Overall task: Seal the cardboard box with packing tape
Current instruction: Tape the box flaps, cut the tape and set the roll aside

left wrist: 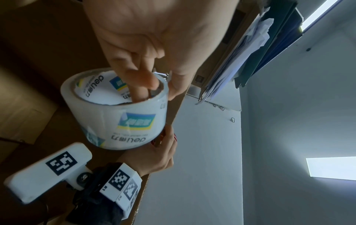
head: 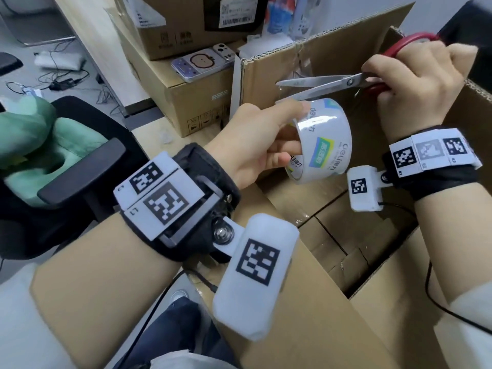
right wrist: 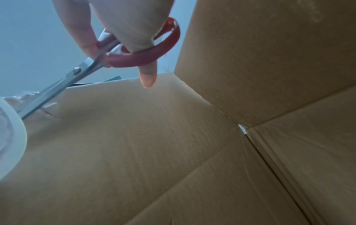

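A large open cardboard box (head: 314, 310) stands in front of me, its flaps up and its inner bottom flaps (head: 354, 230) showing. My left hand (head: 255, 145) holds a roll of clear packing tape (head: 319, 142) above the box, fingers through its core (left wrist: 142, 89) and thumb on top. My right hand (head: 415, 83) grips red-handled scissors (head: 332, 85), fingers through the loops (right wrist: 146, 56). The blades (right wrist: 48, 94) are parted, just above the roll, around a clear strip of tape running to the far flap (head: 306, 65).
More cardboard boxes (head: 186, 102) are stacked behind, with a phone (head: 202, 62) lying on one. A black chair with a green cushion (head: 53, 145) stands at the left. Cables lie on the floor (head: 61, 81). The box's right flap (right wrist: 269, 53) rises beside my right hand.
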{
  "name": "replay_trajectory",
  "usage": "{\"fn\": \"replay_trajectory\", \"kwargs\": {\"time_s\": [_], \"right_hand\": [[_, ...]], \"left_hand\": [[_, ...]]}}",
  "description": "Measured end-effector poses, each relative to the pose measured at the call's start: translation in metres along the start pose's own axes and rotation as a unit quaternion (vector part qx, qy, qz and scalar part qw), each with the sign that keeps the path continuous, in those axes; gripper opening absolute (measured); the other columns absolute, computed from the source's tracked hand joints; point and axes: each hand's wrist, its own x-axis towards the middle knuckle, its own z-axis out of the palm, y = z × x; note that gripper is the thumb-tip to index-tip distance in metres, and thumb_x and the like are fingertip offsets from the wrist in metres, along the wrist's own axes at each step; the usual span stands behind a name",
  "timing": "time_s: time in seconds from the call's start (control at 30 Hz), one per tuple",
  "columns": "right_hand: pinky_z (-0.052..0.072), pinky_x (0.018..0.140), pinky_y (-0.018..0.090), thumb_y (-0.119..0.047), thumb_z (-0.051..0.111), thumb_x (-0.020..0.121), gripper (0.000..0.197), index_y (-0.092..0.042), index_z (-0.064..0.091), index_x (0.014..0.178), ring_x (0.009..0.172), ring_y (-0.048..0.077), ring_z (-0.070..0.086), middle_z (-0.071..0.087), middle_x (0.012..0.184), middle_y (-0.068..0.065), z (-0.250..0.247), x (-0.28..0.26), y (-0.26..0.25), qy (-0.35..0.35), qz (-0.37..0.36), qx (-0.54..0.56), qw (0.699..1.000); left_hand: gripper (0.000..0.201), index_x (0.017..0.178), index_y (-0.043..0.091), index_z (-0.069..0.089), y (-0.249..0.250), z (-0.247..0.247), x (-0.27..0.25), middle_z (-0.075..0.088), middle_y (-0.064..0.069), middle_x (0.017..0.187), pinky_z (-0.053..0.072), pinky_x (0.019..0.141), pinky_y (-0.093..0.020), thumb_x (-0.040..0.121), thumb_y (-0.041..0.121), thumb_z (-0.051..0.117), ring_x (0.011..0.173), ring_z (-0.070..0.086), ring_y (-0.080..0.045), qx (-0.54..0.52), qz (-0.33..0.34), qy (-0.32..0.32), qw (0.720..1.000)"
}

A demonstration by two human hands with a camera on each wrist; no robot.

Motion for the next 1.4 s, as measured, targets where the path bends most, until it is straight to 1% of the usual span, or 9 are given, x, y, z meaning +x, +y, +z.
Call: {"fn": "replay_trajectory", "kwargs": {"time_s": [0.3, 0.6, 0.67, 0.77, 0.93, 1.07, 1.17, 1.27, 1.4], "right_hand": [[0.029, 0.071, 0.032, 0.000, 0.062, 0.082, 0.027, -0.028, 0.062, 0.082, 0.060, 0.014, 0.055, 0.059, 0.060, -0.005, -0.006, 0.001, 0.007, -0.061, -0.016, 0.007, 0.998], [0.024, 0.076, 0.034, -0.009, 0.051, 0.090, 0.020, -0.027, 0.061, 0.090, 0.067, 0.018, 0.060, 0.067, 0.072, -0.002, -0.017, -0.001, 0.007, -0.158, 0.007, 0.048, 0.986], [0.021, 0.082, 0.035, -0.027, 0.051, 0.087, 0.017, -0.027, 0.056, 0.104, 0.090, 0.024, 0.057, 0.066, 0.094, 0.005, -0.022, -0.004, 0.003, -0.257, 0.050, 0.087, 0.961], [0.012, 0.091, 0.036, -0.052, 0.061, 0.071, 0.059, -0.027, 0.038, 0.118, 0.115, 0.021, 0.023, 0.040, 0.123, 0.013, -0.034, -0.001, -0.004, -0.386, 0.131, 0.092, 0.908], [0.017, 0.100, 0.046, -0.044, 0.064, 0.076, 0.054, -0.029, 0.035, 0.119, 0.121, 0.019, 0.016, 0.036, 0.132, 0.014, -0.061, 0.012, 0.001, -0.376, 0.256, 0.004, 0.891], [0.033, 0.093, 0.040, -0.047, 0.065, 0.074, 0.046, -0.029, 0.044, 0.111, 0.107, 0.020, 0.048, 0.048, 0.106, -0.007, -0.088, 0.031, -0.002, -0.297, 0.390, 0.037, 0.871], [0.042, 0.073, 0.013, -0.035, 0.061, 0.083, 0.026, -0.028, 0.043, 0.099, 0.073, -0.005, 0.054, 0.052, 0.079, -0.018, -0.090, 0.051, -0.024, -0.206, 0.528, 0.233, 0.791], [0.045, 0.061, 0.020, -0.024, 0.043, 0.096, 0.020, -0.016, 0.052, 0.079, 0.057, -0.002, 0.055, 0.061, 0.058, -0.014, -0.080, 0.072, -0.050, -0.148, 0.666, 0.370, 0.631], [0.056, 0.071, 0.030, -0.037, 0.046, 0.091, 0.033, -0.016, 0.071, 0.088, 0.072, 0.018, 0.065, 0.070, 0.077, 0.002, -0.075, 0.085, -0.081, -0.035, 0.730, 0.533, 0.426]], "left_hand": [[0.006, 0.085, 0.015, 0.061, 0.002, -0.004, 0.000, 0.070, -0.002, 0.065, 0.033, 0.032, -0.011, 0.087, 0.019, 0.059, 0.063, 0.064, -0.014, -0.055, -0.023, -0.003, 0.998], [0.008, 0.090, 0.015, 0.064, 0.007, -0.006, 0.001, 0.071, 0.000, 0.064, 0.036, 0.034, -0.010, 0.089, 0.017, 0.056, 0.055, 0.066, -0.010, -0.055, -0.025, -0.015, 0.998], [0.008, 0.090, 0.015, 0.064, 0.007, -0.007, 0.002, 0.071, 0.000, 0.065, 0.036, 0.035, -0.009, 0.089, 0.016, 0.056, 0.054, 0.065, -0.009, -0.046, -0.028, -0.025, 0.998], [0.007, 0.085, 0.012, 0.063, 0.004, -0.008, 0.005, 0.068, -0.001, 0.061, 0.035, 0.035, -0.008, 0.088, 0.013, 0.057, 0.042, 0.058, -0.006, -0.028, -0.045, -0.046, 0.998], [0.005, 0.089, 0.013, 0.061, 0.000, -0.015, 0.016, 0.064, -0.003, 0.064, 0.038, 0.035, -0.012, 0.087, 0.014, 0.057, 0.040, 0.049, -0.008, 0.013, -0.060, -0.116, 0.991], [0.008, 0.094, 0.014, 0.057, 0.024, -0.022, 0.015, 0.059, 0.000, 0.059, 0.039, 0.036, -0.014, 0.086, 0.014, 0.060, 0.045, 0.047, -0.010, 0.095, -0.003, -0.228, 0.969], [0.015, 0.091, 0.015, 0.056, 0.060, -0.022, 0.015, 0.059, 0.002, 0.058, 0.041, 0.037, -0.014, 0.079, 0.018, 0.063, 0.042, 0.049, -0.008, 0.106, 0.077, -0.304, 0.944], [0.020, 0.096, 0.015, 0.057, 0.097, -0.020, 0.026, 0.065, 0.005, 0.070, 0.051, 0.048, -0.020, 0.080, 0.025, 0.062, 0.053, 0.056, -0.008, 0.083, 0.165, -0.356, 0.916], [0.019, 0.105, 0.008, 0.055, 0.114, -0.021, 0.052, 0.060, 0.000, 0.093, 0.052, 0.081, -0.026, 0.091, 0.021, 0.052, 0.087, 0.057, -0.014, -0.041, 0.185, -0.373, 0.908]]}}
